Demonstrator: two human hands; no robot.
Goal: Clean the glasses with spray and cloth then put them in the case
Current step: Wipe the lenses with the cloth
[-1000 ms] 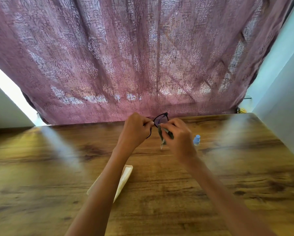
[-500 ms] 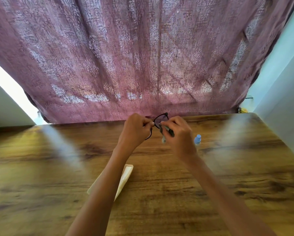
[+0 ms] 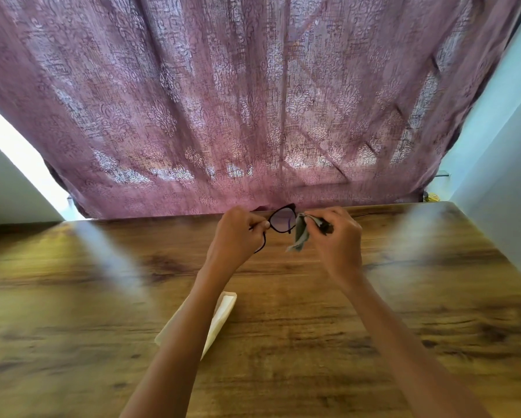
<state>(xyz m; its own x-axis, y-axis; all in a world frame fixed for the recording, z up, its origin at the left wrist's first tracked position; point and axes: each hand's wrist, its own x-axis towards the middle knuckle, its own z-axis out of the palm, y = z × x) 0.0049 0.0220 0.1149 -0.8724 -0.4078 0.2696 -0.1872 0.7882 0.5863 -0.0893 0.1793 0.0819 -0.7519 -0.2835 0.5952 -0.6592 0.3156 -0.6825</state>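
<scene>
Black-framed glasses (image 3: 280, 220) are held up above the far middle of the wooden table (image 3: 374, 327). My left hand (image 3: 238, 236) pinches the frame at its left side, one temple arm hanging below the fingers. My right hand (image 3: 337, 236) holds a small grey cloth (image 3: 300, 233) at the right lens, which the cloth and fingers cover. A cream glasses case (image 3: 221, 315) lies on the table under my left forearm, partly hidden by it. The spray bottle is hidden behind my right hand.
A purple patterned curtain (image 3: 253, 101) hangs right behind the table's far edge. Pale walls (image 3: 500, 176) close in at both sides, the right one running along the table's right edge.
My right hand with the cloth has shifted to the right along the glasses, so it now hides the spray bottle. The left lens shows more. My left hand has hardly moved.
</scene>
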